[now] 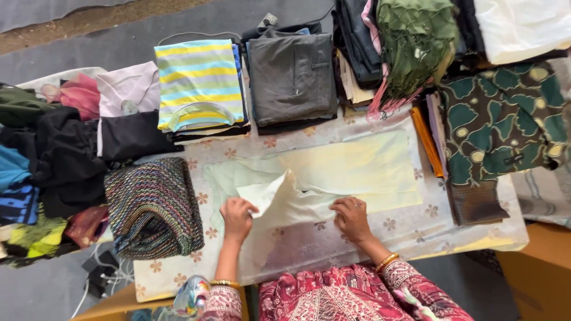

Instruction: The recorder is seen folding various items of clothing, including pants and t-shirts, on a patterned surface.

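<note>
A pale cream-and-mint garment (pixel 357 169) lies spread flat on the floral tablecloth (pixel 297 249). My left hand (pixel 237 217) pinches its near left edge and has lifted and folded a flap of it (pixel 270 193) inward. My right hand (pixel 351 219) presses flat on the near edge of the same cloth, fingers spread, a ring on one finger. Both wrists wear gold bangles.
Folded clothes ring the work area: a multicolour knitted piece (pixel 154 208) at left, a striped shirt (pixel 199 83), a grey folded garment (pixel 292 77), a green fringed cloth (pixel 413 35), a green leaf-print fabric (pixel 505 119). Dark loose clothes (pixel 53 154) are heaped far left. A cardboard box (pixel 538 267) sits at right.
</note>
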